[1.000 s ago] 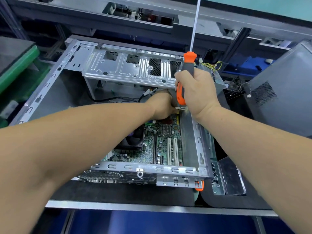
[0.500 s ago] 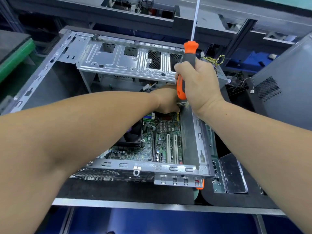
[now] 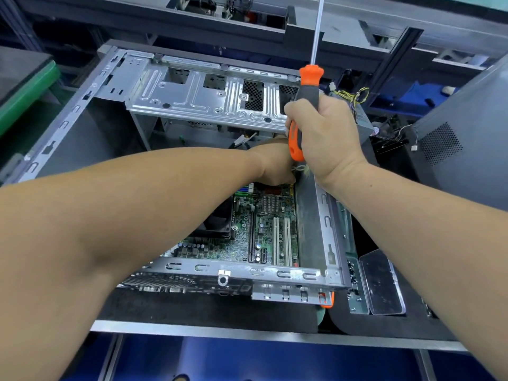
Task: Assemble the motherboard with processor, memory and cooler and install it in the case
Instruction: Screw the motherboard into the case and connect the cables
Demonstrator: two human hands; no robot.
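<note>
The open metal computer case (image 3: 327,229) lies on the bench with the green motherboard (image 3: 264,229) inside it. A black cooler fan (image 3: 217,224) sits on the board, partly hidden by my left forearm. My left hand (image 3: 272,163) reaches deep into the case at the board's far edge; its fingers are hidden, near a small white wire tie. My right hand (image 3: 324,133) grips the orange-and-grey handle of a screwdriver (image 3: 305,97), its shaft pointing up and away out of the frame.
A clear plastic parts box (image 3: 382,281) with screws lies right of the case. A grey side panel (image 3: 467,138) leans at the right. Yellow and black cables (image 3: 354,96) hang behind my right hand. The bench's metal front edge (image 3: 247,334) runs below.
The view has shifted slightly, so the case sits a little higher in frame. Both hands stay in the same place over the board's far edge, the screwdriver still held upright.
</note>
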